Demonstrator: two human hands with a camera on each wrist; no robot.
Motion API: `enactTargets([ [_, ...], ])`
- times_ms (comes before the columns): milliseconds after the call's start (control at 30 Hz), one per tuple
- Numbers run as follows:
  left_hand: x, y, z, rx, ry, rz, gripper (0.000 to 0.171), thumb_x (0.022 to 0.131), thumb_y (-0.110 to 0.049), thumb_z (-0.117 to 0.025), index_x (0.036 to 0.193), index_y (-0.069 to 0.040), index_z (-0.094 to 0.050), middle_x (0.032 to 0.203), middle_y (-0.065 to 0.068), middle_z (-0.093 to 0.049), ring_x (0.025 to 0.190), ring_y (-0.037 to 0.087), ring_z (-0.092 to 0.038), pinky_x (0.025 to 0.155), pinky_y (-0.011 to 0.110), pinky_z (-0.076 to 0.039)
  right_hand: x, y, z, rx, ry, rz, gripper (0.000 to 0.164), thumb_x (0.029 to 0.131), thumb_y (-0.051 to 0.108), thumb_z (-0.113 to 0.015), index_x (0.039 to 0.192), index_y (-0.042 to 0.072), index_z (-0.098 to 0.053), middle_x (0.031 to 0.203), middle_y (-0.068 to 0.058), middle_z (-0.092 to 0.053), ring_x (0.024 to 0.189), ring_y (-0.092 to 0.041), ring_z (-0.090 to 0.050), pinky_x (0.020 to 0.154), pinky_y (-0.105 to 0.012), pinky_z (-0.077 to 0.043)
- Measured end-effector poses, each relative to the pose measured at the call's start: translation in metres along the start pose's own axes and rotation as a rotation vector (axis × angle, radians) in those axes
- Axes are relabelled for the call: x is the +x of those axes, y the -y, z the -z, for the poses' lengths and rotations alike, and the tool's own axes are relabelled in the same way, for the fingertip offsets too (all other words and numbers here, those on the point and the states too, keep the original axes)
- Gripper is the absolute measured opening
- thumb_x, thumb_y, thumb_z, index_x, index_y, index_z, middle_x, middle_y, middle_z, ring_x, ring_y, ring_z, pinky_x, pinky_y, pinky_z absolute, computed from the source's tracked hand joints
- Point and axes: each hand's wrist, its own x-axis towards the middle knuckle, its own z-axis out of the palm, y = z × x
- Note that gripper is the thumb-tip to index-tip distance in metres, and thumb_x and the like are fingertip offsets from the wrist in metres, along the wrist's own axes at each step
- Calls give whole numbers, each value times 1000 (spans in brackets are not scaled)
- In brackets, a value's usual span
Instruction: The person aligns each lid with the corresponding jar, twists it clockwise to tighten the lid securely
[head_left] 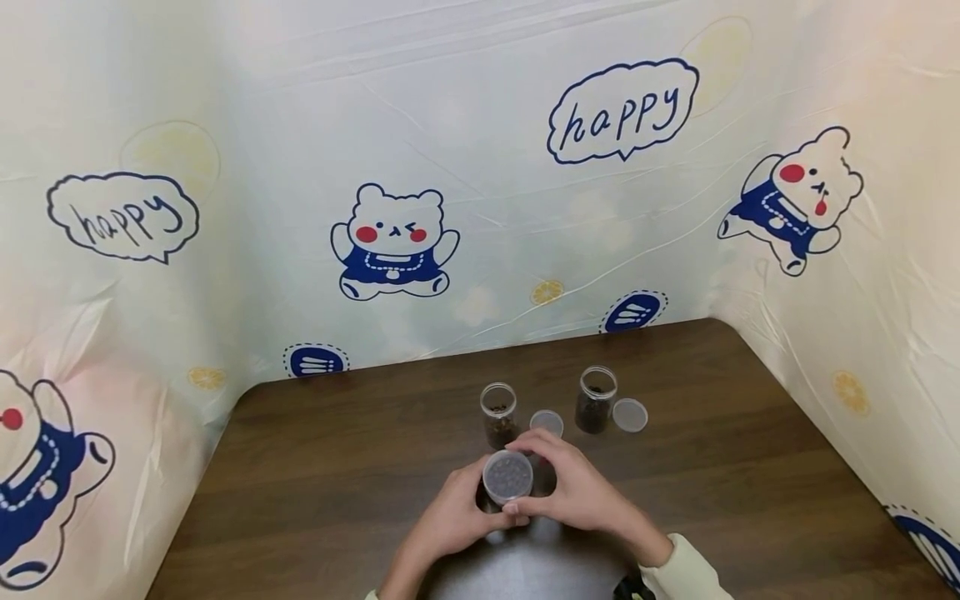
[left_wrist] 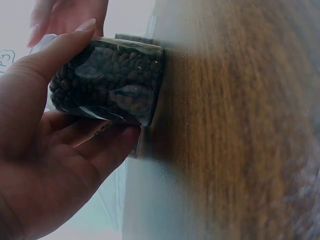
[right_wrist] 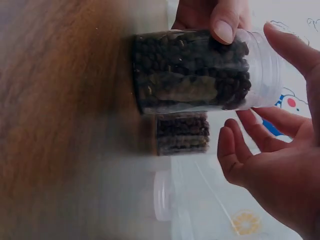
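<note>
A clear plastic jar of dark beans (right_wrist: 185, 75), which look like coffee beans, stands upright between both hands, its base at the tabletop. Its translucent lid (head_left: 508, 477) sits on the mouth. My left hand (head_left: 459, 512) grips the jar's body, thumb on one side and fingers on the other, as the left wrist view shows on the jar wall (left_wrist: 110, 75). Around the lid's rim, my right hand (head_left: 570, 487) curls its thumb and index finger; its other fingers stay off the jar in the right wrist view.
Behind the hands stand two lidless jars, one partly filled with brown contents (head_left: 498, 421) and one with darker contents (head_left: 595, 408). Beside them lie two translucent lids, a nearer lid (head_left: 547, 422) and a farther lid (head_left: 630, 415). The wooden table (head_left: 337, 467) meets a printed curtain (head_left: 495, 167) behind.
</note>
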Motion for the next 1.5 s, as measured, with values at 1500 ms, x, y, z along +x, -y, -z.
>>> enactTargets([
  [1500, 0, 1, -2, 7, 2, 14, 65, 82, -50, -89, 136, -25, -62, 118, -10, -73, 108, 5, -67, 97, 30, -55, 2, -5, -6, 47, -55, 15, 63, 75, 39, -97, 127, 16, -69, 121, 4, -72, 104, -9, -66, 92, -37, -60],
])
